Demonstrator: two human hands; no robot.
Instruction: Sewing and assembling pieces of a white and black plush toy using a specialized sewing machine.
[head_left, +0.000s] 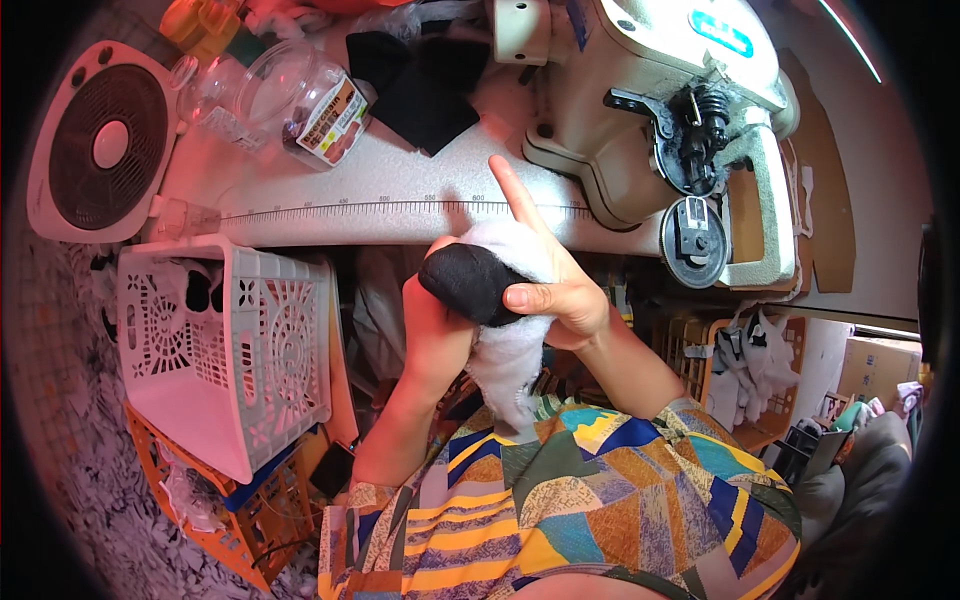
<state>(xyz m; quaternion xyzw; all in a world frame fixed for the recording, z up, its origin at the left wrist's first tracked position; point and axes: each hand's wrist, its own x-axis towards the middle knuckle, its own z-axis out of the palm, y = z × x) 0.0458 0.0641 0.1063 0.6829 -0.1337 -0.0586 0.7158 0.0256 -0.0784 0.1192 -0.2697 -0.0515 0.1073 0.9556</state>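
A fuzzy white sock point(508, 365) with a rounded black end point(466, 284) is held up in front of my chest, just off the near edge of the worktable. My left hand point(432, 345) wraps round its left side, fingers partly hidden behind the black end. On the other side, my right hand point(575, 297) pinches the sock, its thumb lying on the edge of the black part. The right index finger stretches out toward the table. White cloth hangs below both hands toward my lap.
A pale sewing machine point(620, 120) stands on the worktable point(330, 225), right of centre. Black cloth pieces point(420, 95), a clear plastic jar point(325, 120) and a fan point(105, 140) are further left. A white crate point(285, 350) is at my left, an orange basket point(700, 350) at my right.
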